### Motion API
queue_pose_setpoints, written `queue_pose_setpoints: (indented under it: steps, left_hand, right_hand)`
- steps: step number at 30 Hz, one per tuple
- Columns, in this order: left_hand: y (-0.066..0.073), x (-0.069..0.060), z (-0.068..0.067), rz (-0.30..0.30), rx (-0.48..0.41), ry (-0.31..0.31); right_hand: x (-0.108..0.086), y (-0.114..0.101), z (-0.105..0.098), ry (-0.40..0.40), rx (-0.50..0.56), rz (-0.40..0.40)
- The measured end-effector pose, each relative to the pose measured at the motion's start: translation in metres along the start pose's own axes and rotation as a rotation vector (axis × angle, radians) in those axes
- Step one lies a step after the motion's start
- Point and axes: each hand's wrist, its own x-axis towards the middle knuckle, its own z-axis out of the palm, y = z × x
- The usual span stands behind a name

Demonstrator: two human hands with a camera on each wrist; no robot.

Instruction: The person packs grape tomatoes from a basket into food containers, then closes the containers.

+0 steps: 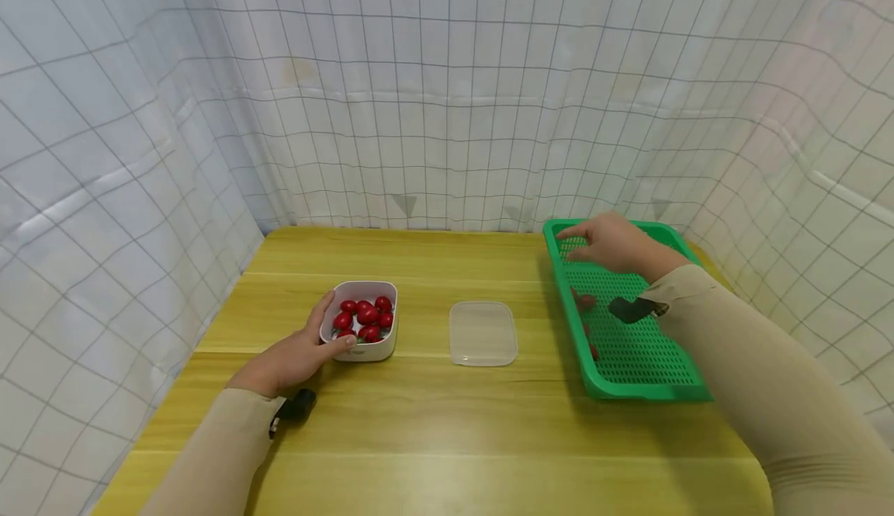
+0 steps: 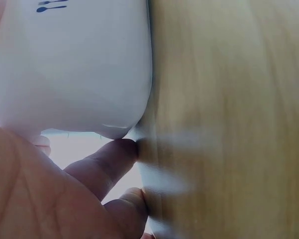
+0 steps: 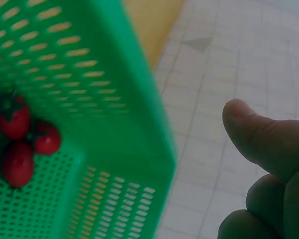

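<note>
On the left of the table, my left hand (image 1: 293, 357) holds a small white food container (image 1: 377, 351), thumb over its near rim and fingers along its left side. Several red cherry tomatoes (image 1: 367, 315) lie inside it. In the left wrist view, fingertips (image 2: 120, 152) touch the container's edge close to the tabletop. Over the far part of a green plastic basket (image 1: 628, 392), my right hand (image 1: 615, 244) hovers with thumb and fingers apart, holding nothing visible. The right wrist view shows cherry tomatoes (image 3: 17, 164) with green stems on the basket floor.
A translucent square lid (image 1: 483, 334) lies flat between container and basket. The wooden table (image 1: 447, 431) ends at a white gridded curtain (image 1: 447, 112) behind and at both sides. The basket's raised rim surrounds its tomatoes.
</note>
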Motion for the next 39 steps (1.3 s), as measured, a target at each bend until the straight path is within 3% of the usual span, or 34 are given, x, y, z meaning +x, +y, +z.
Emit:
queue_pose_setpoints:
  steps: [6, 13, 21, 39]
  left_hand:
    - [-0.001, 0.0, 0.0, -0.013, -0.009, 0.0]
    - [0.001, 0.0, -0.002, -0.012, 0.012, 0.002]
    - [0.0, 0.001, 0.0, -0.021, -0.01, -0.002]
    - [0.002, -0.002, -0.001, -0.017, 0.021, 0.01]
  right_hand:
    - [-0.006, 0.053, 0.028, -0.049, 0.022, 0.047]
    - [-0.007, 0.089, 0.057, -0.125, 0.068, 0.022]
    - [-0.004, 0.093, 0.07, -0.188, 0.061, 0.02]
    - [-0.001, 0.1, 0.076, -0.197, 0.054, -0.022]
